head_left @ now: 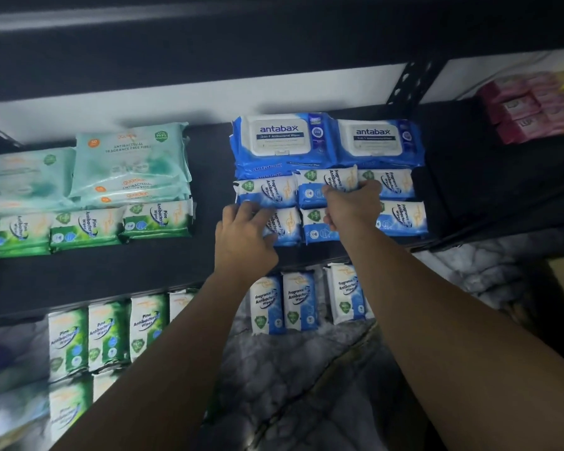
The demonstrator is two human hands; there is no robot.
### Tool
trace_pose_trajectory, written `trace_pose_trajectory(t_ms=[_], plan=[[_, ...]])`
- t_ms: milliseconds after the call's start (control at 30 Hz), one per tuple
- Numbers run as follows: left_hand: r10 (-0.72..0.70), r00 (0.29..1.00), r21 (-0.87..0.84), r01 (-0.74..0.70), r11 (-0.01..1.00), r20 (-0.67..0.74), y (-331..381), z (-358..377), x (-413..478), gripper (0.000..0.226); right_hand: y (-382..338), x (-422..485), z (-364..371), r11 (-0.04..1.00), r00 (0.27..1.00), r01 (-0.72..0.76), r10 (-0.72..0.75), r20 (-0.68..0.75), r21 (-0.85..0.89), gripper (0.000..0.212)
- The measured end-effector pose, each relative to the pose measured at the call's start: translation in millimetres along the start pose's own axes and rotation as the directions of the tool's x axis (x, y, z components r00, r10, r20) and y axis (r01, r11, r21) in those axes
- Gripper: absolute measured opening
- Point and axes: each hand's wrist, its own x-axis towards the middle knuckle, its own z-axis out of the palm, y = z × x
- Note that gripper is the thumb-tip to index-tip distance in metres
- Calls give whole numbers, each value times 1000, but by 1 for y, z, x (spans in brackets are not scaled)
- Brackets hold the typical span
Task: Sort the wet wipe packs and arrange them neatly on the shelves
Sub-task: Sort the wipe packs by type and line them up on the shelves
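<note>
— Blue-and-white soft plastic wipe packs (267, 192) lie in two rows on the dark metal shelf (127, 271). Where do you hold them?
— Your right hand (352, 205) clasps the middle pack (339, 177), your left hand (245, 237) the front-left pack (287, 227). Light, squashy, probably slippery: grip across the sides.

On the dark shelf (209, 170), the left hand (245, 234) and the right hand (352, 205) each hold one of the small blue packs (401, 219) near the front edge, with big blue packs (279, 139) behind them and green packs (85, 227) further left.
</note>
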Motion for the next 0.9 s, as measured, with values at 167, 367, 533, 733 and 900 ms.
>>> trace_pose_trajectory(t_ms=[167, 367, 533, 733, 900], plan=[[-15, 999, 6, 15, 1000, 47, 2, -1, -1, 46, -1, -6, -7, 999, 999, 41, -41, 0, -20, 49], [-84, 995, -39, 86, 996, 45, 12, -27, -34, 49, 21, -54, -41, 985, 991, 113, -121, -54, -132, 37], [-168, 975, -34, 175, 984, 143, 9, -61, -85, 46, 43, -100, -62, 957, 994, 103, -91, 57, -272, 16], [-268, 950, -178, 294, 939, 158, -14, -98, -142, 61, 40, -170, -64, 946, 972, 166, -109, 208, -279, 12], [-331, 929, -272, 365, 890, 164, -21, -151, -162, 57, 17, -217, -49, 933, 930, 254, -164, 329, -254, 14]])
